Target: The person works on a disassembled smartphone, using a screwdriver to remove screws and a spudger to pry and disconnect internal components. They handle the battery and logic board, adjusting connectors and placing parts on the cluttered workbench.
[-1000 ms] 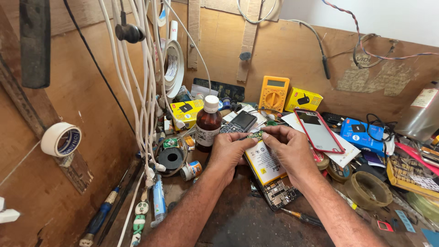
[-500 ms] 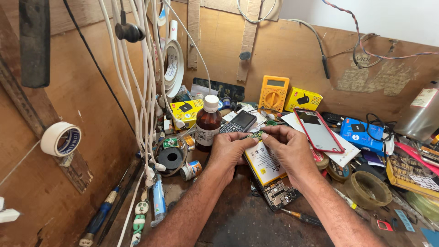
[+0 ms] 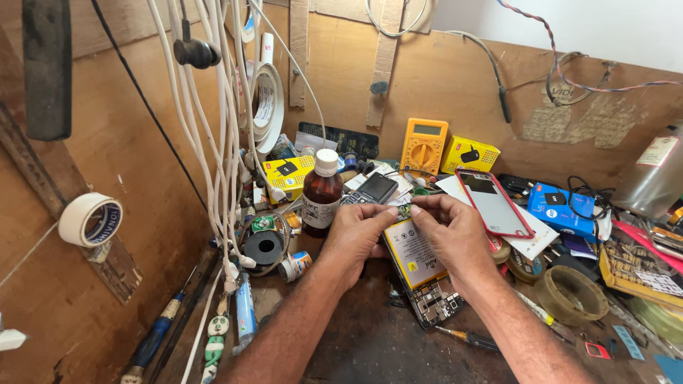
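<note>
both hands meet just above the middle of the cluttered dark wooden desk (image 3: 370, 341), and each has its grip pinched on the same tiny green circuit piece (image 3: 404, 211). the left hand (image 3: 359, 235) takes it from one side with thumb and forefinger, the right hand (image 3: 455, 235) from the other, so the part is steadied at both ends and kept up close under the eyes, where something this small can be seen.

right beneath the hands lies an opened phone with a yellow-labelled flat battery and bare board (image 3: 420, 274), face down and near at hand, likely because the little piece belongs with it. a thin screwdriver with a yellow and black handle (image 3: 466, 338) rests just beside the phone's lower end, within reach of the right hand.

a brown glass bottle with a white cap (image 3: 321, 195) stands upright close to the left hand, and a small dark keypad phone (image 3: 371, 189) lies behind the fingers. farther back a yellow multimeter (image 3: 423, 146) leans on the wooden back wall, and a red-edged phone screen (image 3: 494, 203) lies to the right on white paper.
</note>
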